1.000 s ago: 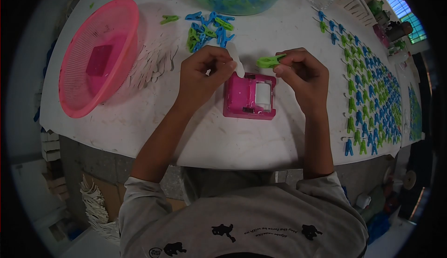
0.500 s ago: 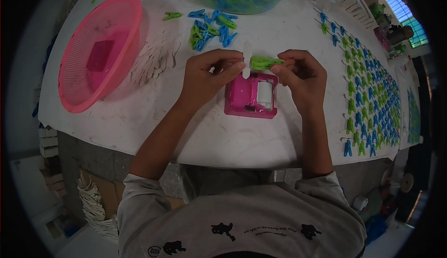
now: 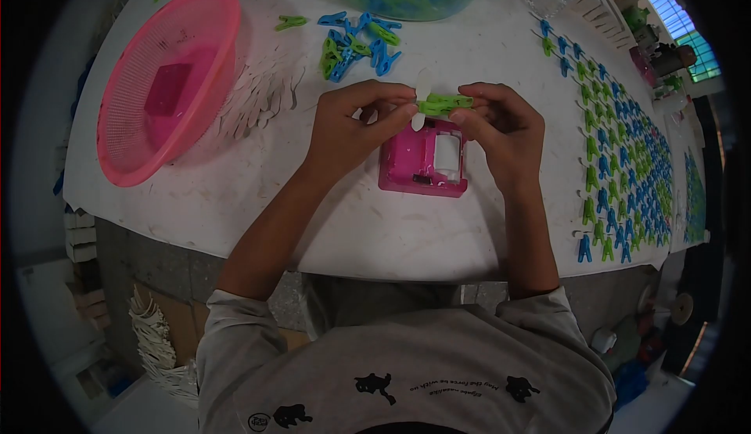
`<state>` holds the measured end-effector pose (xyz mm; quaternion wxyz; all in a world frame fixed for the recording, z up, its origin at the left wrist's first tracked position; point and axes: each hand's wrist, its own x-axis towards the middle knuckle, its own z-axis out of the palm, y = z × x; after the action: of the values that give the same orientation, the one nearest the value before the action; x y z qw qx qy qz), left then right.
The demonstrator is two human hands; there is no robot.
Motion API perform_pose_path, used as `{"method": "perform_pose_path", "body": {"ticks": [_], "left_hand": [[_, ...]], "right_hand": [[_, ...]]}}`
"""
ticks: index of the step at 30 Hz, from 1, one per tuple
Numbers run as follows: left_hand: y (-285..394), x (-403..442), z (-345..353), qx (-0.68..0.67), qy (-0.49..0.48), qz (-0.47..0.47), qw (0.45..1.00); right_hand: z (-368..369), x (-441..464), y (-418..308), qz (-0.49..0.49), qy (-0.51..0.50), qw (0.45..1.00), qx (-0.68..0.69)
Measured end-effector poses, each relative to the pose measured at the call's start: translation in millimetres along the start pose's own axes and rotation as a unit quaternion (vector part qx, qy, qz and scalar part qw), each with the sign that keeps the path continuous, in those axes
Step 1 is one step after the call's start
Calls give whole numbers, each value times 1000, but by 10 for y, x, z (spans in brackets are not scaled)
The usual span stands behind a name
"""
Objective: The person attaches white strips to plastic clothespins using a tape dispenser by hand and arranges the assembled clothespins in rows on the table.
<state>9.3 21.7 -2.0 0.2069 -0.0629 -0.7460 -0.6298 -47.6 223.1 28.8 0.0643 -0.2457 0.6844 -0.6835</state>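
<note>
My left hand [image 3: 368, 117] pinches a thin white petal-shaped piece [image 3: 423, 83], held upright over the table. From the other side my right hand [image 3: 501, 117] grips a green clothespin [image 3: 446, 104] lying sideways, its left end against the white piece. Whether the jaws have the piece between them I cannot tell. Just below both hands stands a pink dispenser [image 3: 403, 169] with a white roller [image 3: 447, 158]. Behind them lies a small pile of blue and green clothespins [image 3: 356, 45].
A pink basket [image 3: 223, 35] stands at left beside white petal-shaped pieces [image 3: 262, 97]. A translucent blue tub [image 3: 407, 2] of clothespins is at the back. Rows of clothespins [image 3: 618, 152] cover the right side. One green clothespin [image 3: 290, 22] lies alone.
My right hand has shifted slightly left, bringing the green clothespin up against the white piece, from which it stood a little apart. The left hand keeps its pinch.
</note>
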Motion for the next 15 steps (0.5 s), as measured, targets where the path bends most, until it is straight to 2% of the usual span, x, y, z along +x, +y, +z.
{"method": "perform_pose_path", "body": {"ticks": [15], "left_hand": [[2, 3, -14, 20, -5, 7, 1000]], "right_hand": [[10, 5, 5, -2, -2, 1000, -1]]}}
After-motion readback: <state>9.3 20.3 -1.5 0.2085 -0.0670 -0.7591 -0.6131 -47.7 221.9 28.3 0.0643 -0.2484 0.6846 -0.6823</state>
